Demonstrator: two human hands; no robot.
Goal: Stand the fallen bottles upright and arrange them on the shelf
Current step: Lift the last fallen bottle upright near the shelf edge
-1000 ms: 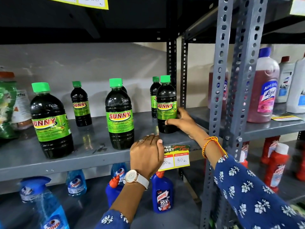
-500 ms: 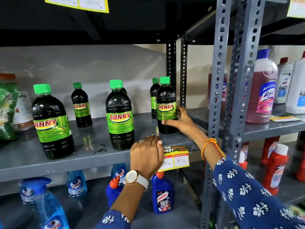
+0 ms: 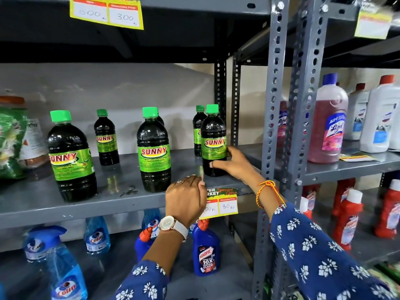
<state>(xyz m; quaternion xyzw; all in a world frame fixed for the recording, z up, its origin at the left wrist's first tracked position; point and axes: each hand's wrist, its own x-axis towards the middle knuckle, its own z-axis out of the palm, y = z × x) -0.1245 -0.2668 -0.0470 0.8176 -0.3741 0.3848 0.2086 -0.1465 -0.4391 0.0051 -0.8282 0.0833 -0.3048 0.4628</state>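
Observation:
Several dark Sunny bottles with green caps stand upright on the grey shelf [image 3: 112,198]. The rightmost front bottle [image 3: 213,135] is gripped low on its side by my right hand [image 3: 234,164]. A smaller bottle [image 3: 198,126] stands just behind it. A large bottle [image 3: 154,150] stands mid-shelf, another large one [image 3: 71,156] at the left, and a small one [image 3: 106,137] further back. My left hand [image 3: 185,198] rests curled on the shelf's front edge, holding nothing.
A yellow price tag [image 3: 223,203] hangs on the shelf edge. A perforated grey upright [image 3: 273,126] stands right of my arm. Lizol bottles [image 3: 329,122] fill the right shelf; blue Colin sprays [image 3: 97,237] and Harpic bottles [image 3: 205,250] stand below. Green packets [image 3: 10,137] sit far left.
My right hand has turned the rightmost bottle slightly and slid a little lower on it. My left hand has stayed on the shelf edge.

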